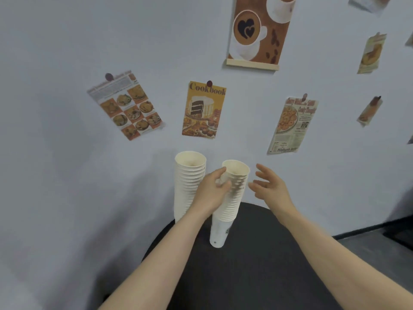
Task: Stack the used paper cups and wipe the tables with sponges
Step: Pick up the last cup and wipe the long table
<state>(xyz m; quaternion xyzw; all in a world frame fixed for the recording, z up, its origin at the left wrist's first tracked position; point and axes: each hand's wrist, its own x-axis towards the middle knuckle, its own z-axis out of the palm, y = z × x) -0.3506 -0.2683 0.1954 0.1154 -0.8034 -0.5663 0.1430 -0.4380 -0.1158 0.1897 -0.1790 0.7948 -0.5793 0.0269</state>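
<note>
Two tall stacks of white paper cups stand on a round dark table point(257, 253) near the wall. The left stack point(188, 175) is upright at the table's far edge. The right stack point(232, 198) leans a little to the right, and its bottom cup carries a small dark logo. My left hand point(211, 191) grips the right stack near its top, thumb and fingers curled round the rims. My right hand point(269, 186) hovers just right of that stack with fingers spread, apart from the cups. No sponge is in view.
A pale blue wall stands directly behind the table, hung with food and cookbook posters point(204, 109) and a coffee banner point(259, 30). Grey floor point(380, 249) with a dark skirting shows at the right.
</note>
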